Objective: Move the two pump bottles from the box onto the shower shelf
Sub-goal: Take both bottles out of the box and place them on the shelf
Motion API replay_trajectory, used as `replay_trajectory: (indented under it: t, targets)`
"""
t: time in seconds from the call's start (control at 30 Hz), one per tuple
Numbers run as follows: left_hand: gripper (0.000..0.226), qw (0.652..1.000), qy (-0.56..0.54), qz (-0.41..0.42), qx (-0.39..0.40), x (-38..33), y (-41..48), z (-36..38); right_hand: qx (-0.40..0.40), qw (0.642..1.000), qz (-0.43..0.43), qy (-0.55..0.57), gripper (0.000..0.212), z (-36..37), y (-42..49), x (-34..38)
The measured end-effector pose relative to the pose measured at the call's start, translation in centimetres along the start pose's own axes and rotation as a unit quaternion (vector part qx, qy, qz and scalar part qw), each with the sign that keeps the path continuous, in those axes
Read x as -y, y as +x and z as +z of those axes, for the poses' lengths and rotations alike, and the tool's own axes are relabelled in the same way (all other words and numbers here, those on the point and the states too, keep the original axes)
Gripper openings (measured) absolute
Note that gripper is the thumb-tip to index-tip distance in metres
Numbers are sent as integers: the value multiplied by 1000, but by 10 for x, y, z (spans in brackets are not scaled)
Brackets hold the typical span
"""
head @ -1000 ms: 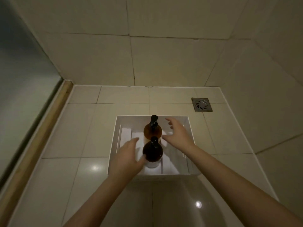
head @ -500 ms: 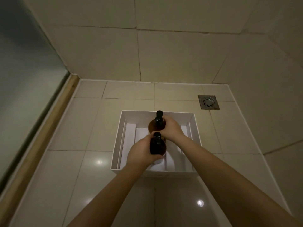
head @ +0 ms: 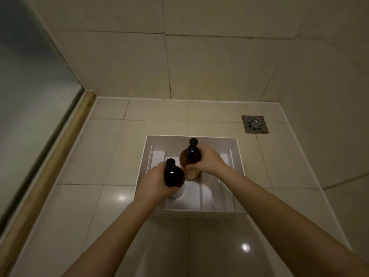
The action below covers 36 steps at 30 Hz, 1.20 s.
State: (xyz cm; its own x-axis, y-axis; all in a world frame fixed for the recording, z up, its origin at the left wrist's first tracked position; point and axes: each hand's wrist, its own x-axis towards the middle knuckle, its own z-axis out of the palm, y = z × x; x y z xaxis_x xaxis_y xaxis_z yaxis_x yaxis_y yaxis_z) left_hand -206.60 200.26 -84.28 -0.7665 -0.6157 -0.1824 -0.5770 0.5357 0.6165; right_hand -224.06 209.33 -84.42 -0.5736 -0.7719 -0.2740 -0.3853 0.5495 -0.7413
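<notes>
In the head view the task looks barely begun: both pump bottles are over the open white box (head: 237, 162) on the tiled shower floor (head: 83, 156), neither has reached the shelf, and no shower shelf is in sight. The left hand (head: 153, 182) is wrapped closed around the darker near bottle (head: 173, 175), which appears raised toward the box's left wall, though whether it has cleared the bottom I cannot tell. The right hand (head: 209, 159) is curled shut around the amber far bottle (head: 189, 160), thumb across its front; both remain to be carried out.
</notes>
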Motion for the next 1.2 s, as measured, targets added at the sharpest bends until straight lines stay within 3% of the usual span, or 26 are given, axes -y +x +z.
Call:
replay_trajectory:
  t: [0.13, 0.33, 0.43, 0.57, 0.83, 0.97, 1.2]
  targets:
    - [62, 999, 0, -20, 45, 7, 9, 3, 6, 997, -37, 63, 78, 5, -3, -14]
    - [54, 996, 50, -11, 75, 10, 20, 10, -42, 989, -10, 140, 85, 27, -5, -27]
    - [50, 998, 10, -24, 51, 10, 18, 7, -56, 989, -23, 137, 82, 29, -4, -29]
    - [63, 996, -79, -37, 34, 6, 13, -5, -53, 988, -50, 134, 80, 20, -9, -23]
    - [69, 965, -259, 13, -41, -32, 13, -89, -72, 966, -91, 229, 77, -61, -42, 43]
    - [56, 955, -281, 58, -73, -75, 12, -144, -106, 962, -132, 216, 69, -108, -65, 79]
    - [60, 951, -286, 88, -77, -125, 14, -193, -127, 965, -142, 177, 68, -159, -87, 119]
